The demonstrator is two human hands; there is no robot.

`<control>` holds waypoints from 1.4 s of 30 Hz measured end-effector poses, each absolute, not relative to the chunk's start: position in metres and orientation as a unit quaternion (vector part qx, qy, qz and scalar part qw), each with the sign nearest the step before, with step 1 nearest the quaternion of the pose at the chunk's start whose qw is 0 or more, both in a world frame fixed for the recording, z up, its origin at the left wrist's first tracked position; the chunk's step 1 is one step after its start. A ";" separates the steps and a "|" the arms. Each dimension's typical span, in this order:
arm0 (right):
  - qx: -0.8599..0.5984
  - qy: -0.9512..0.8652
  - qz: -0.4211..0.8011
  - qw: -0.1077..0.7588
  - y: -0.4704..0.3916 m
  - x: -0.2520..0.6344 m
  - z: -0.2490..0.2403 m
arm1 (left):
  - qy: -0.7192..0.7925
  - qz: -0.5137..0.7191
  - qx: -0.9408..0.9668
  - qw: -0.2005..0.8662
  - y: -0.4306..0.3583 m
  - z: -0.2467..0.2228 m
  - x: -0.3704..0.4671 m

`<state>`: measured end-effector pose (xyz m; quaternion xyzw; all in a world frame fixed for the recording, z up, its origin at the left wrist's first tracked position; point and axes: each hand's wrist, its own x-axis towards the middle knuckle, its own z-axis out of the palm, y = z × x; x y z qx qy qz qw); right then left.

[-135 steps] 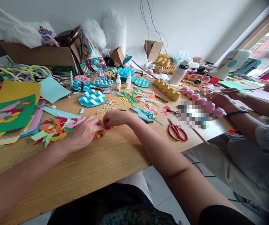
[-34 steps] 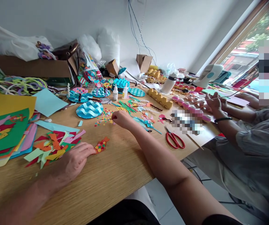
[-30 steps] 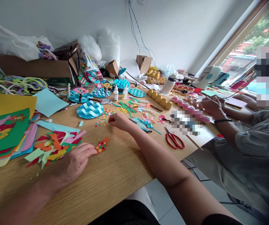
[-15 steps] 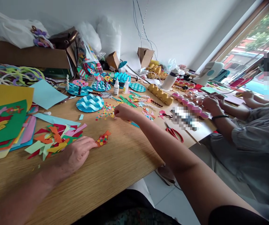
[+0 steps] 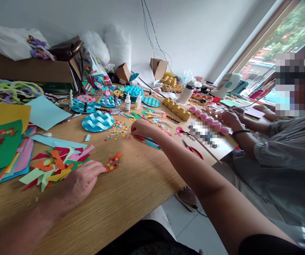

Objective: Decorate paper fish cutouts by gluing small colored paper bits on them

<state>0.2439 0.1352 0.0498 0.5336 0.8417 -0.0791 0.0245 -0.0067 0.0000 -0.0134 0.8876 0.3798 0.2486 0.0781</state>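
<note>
in the head view, the person's left hand (image 5: 84, 177) reaches over the wooden table (image 5: 131, 194), its fingertips on the near end of an orange paper fish (image 5: 113, 162) covered in coloured spots; whether they pinch it or only press it down cannot be told. the fish lies flat on the bare wood, just right of a heap of paper scraps (image 5: 58, 161). the right hand (image 5: 144, 128) is farther in, fingers curled, beside the right edge of scattered paper dots (image 5: 117, 129); its fingertips are too hidden to tell whether it grips anything. blue sticks (image 5: 149, 142) lie beneath its wrist, and red-handled scissors (image 5: 195, 150) lie beyond the forearm. behind the dots sit a blue disc (image 5: 97, 121) with pale waves and two small white bottles (image 5: 127, 103), upright. to the right, a co-worker's hands (image 5: 231, 118) are near a pink egg-carton strip (image 5: 212, 122).
</note>
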 end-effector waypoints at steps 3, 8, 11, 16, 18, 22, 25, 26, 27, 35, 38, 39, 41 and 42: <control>0.525 0.845 -0.098 0.019 0.131 0.241 0.052 | 0.377 0.246 0.889 0.087 0.000 -0.014 -0.008; 0.523 0.845 -0.110 0.017 0.128 0.229 0.056 | 0.375 0.257 0.887 0.084 0.001 -0.013 -0.006; 0.509 0.852 -0.117 0.025 0.129 0.219 0.056 | 0.377 0.255 0.887 0.085 0.001 -0.011 -0.005; 0.518 0.852 -0.069 0.034 0.135 0.214 0.056 | 0.369 0.259 0.888 0.085 0.000 -0.008 -0.006; 0.540 0.839 -0.055 0.036 0.138 0.217 0.056 | 0.371 0.253 0.889 0.088 0.000 -0.009 -0.007; 0.540 0.838 -0.063 0.048 0.143 0.223 0.054 | 0.364 0.268 0.889 0.078 0.002 -0.012 -0.008; 0.542 0.836 -0.062 0.054 0.144 0.221 0.052 | 0.362 0.282 0.886 0.067 0.003 -0.011 -0.008; 0.546 0.834 -0.059 0.055 0.144 0.220 0.051 | 0.364 0.282 0.885 0.068 0.003 -0.010 -0.008; 0.550 0.832 -0.056 0.056 0.144 0.218 0.050 | 0.366 0.279 0.885 0.070 0.003 -0.009 -0.008; 0.565 0.822 -0.042 0.056 0.151 0.215 0.040 | 0.347 0.285 0.892 0.054 0.002 -0.003 -0.006; 0.571 0.818 -0.039 0.054 0.154 0.214 0.038 | 0.347 0.288 0.891 0.051 0.002 -0.003 -0.006; 0.572 0.817 -0.039 0.054 0.154 0.213 0.037 | 0.346 0.289 0.891 0.051 0.002 -0.004 -0.006; 0.574 0.816 -0.040 0.053 0.155 0.212 0.037 | 0.347 0.289 0.890 0.056 0.003 -0.004 -0.005; 0.574 0.816 -0.042 0.052 0.156 0.212 0.036 | 0.348 0.289 0.890 0.059 0.003 -0.005 -0.005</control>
